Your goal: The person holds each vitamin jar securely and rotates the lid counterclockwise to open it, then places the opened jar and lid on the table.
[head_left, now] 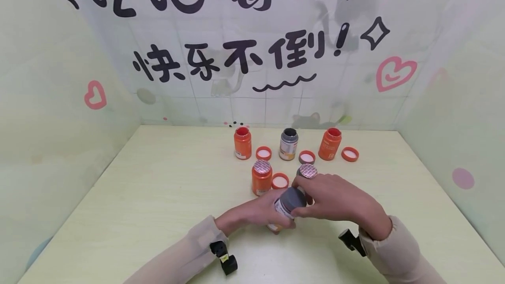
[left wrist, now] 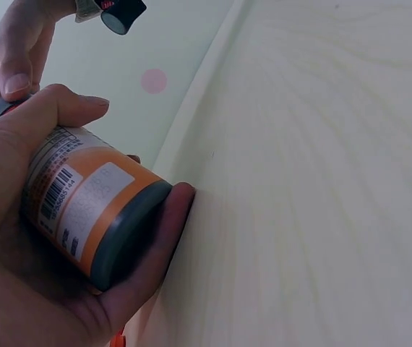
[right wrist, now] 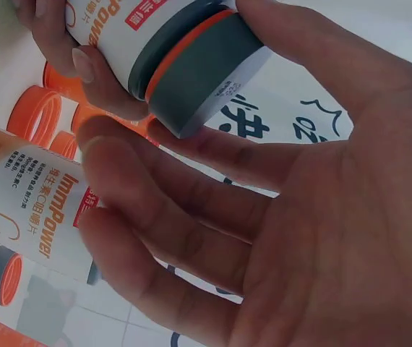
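Tilted in my left hand (head_left: pixel 262 209) is a grey supplement bottle (left wrist: pixel 94 195) with a white and orange label; the fingers curl round its body and one finger lies under its base. Its grey cap (right wrist: pixel 206 76) is on, with an orange ring showing below it. My right hand (head_left: pixel 337 196) has thumb and index finger on opposite sides of this cap, while the other fingers bend loosely beside it. Just behind the right hand stands another grey bottle (right wrist: pixel 29 188) with a foil seal (head_left: pixel 308 170) on its mouth, partly hidden in the head view.
An orange bottle (head_left: pixel 262 181) with a foil seal stands behind the left hand, an orange cap (head_left: pixel 280 181) beside it. Farther back are an orange bottle (head_left: pixel 242 146), a grey bottle (head_left: pixel 288 147) and another orange bottle (head_left: pixel 329 146), all uncapped, with caps (head_left: pixel 350 154) lying nearby. Walls enclose the table.
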`<state>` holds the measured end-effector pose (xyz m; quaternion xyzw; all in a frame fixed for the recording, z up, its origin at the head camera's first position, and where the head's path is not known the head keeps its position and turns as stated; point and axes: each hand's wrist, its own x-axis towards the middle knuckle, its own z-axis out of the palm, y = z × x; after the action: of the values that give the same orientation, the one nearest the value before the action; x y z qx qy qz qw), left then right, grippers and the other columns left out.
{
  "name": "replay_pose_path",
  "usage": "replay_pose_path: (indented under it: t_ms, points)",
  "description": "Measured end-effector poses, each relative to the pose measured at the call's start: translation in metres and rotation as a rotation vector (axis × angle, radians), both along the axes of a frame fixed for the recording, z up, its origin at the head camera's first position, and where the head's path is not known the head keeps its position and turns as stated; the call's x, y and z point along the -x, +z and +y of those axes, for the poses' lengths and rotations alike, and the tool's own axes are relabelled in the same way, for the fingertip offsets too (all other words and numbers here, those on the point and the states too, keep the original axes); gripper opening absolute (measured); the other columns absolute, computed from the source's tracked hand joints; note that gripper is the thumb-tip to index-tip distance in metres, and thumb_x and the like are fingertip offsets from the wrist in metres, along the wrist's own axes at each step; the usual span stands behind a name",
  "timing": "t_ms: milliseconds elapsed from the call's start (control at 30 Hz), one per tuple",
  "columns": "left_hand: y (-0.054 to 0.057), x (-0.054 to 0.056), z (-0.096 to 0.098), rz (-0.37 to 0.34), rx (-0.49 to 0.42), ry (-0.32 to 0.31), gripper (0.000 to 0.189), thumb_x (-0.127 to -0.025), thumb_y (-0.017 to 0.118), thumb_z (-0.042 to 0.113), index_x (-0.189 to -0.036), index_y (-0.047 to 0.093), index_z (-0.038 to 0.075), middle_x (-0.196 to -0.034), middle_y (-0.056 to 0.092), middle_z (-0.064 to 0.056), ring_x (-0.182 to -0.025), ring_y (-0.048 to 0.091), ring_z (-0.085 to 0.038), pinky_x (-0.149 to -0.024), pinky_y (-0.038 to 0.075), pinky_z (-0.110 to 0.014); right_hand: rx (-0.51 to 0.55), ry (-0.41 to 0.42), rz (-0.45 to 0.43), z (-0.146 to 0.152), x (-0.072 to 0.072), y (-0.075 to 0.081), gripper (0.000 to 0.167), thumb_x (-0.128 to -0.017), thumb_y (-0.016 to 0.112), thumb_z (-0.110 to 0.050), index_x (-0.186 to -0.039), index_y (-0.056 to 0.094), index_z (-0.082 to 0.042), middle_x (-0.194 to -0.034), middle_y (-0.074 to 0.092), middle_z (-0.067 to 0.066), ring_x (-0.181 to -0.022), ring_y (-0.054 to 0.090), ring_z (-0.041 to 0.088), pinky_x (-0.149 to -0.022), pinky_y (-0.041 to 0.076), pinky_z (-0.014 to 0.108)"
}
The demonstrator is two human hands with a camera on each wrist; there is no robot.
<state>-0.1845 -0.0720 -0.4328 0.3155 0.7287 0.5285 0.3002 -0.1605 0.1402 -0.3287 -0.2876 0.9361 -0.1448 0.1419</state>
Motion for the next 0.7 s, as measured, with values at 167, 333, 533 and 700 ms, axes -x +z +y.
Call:
replay_pose_path:
  t_ms: [167,333,533,700]
  points:
    - [-0.001,-0.001,-0.001,0.009,-0.001,0.004,0.053,-0.086,0.078,0.017,-0.135,0.058,0.020,-0.121,0.066,0.006,-0.103,0.064,-0.006,-0.097,0.051,-0.023,0.001,0.039,-0.013,0.001,0.001,0.001,0.034,-0.088,0.080,-0.042,-0.111,0.062,-0.025,-0.078,0.059,-0.010,-0.070,0.053,0.008,-0.062,0.043,0.025]
    - [0.000,-0.002,-0.001,0.016,0.008,0.005,0.057,-0.087,0.078,0.020,-0.139,0.054,0.022,-0.124,0.063,0.006,-0.105,0.061,-0.007,-0.095,0.052,-0.024,0.031,0.093,0.064,-0.004,-0.003,0.000,0.033,-0.091,0.077,-0.039,-0.117,0.064,-0.025,-0.083,0.058,-0.014,-0.072,0.052,0.006,-0.064,0.043,0.024]
    - [0.002,-0.003,-0.001,0.008,0.011,0.007,0.055,-0.088,0.079,0.018,-0.137,0.054,0.021,-0.122,0.062,0.005,-0.105,0.060,-0.009,-0.093,0.053,-0.025,0.051,0.098,0.132,-0.012,-0.005,-0.002,0.022,-0.094,0.073,-0.040,-0.109,0.067,-0.025,-0.088,0.057,-0.013,-0.072,0.052,0.004,-0.065,0.046,0.022]
    - [0.001,-0.002,0.000,-0.012,0.010,0.011,0.057,-0.088,0.078,0.019,-0.139,0.052,0.024,-0.123,0.063,0.007,-0.105,0.061,-0.008,-0.095,0.052,-0.026,0.037,0.077,0.160,-0.013,-0.003,-0.004,0.023,-0.091,0.077,-0.038,-0.108,0.069,-0.025,-0.089,0.058,-0.011,-0.072,0.051,0.006,-0.063,0.044,0.023]
